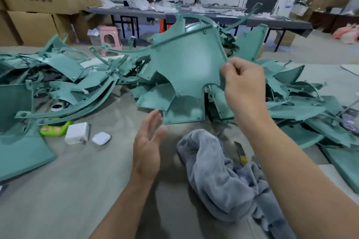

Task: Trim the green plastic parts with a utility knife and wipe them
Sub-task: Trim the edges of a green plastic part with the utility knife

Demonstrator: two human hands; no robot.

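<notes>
My right hand (242,85) pinches the right edge of a large curved green plastic part (186,64) and holds it up above the table. Below and left of it, my left hand (148,141) hovers with straight fingers and holds nothing. A grey cloth (219,176) lies crumpled on the table under my right forearm. The utility knife (240,153), yellow and dark, lies beside the cloth, partly hidden by it. Heaps of other green plastic parts lie at the left (58,87) and right (303,106).
A white charger block (77,133), a white earbud case (101,138) and a small green device (55,129) lie on the grey table (77,190) at the left. Cardboard boxes (38,6), a pink stool (109,37) and a long workbench (194,14) with people stand behind.
</notes>
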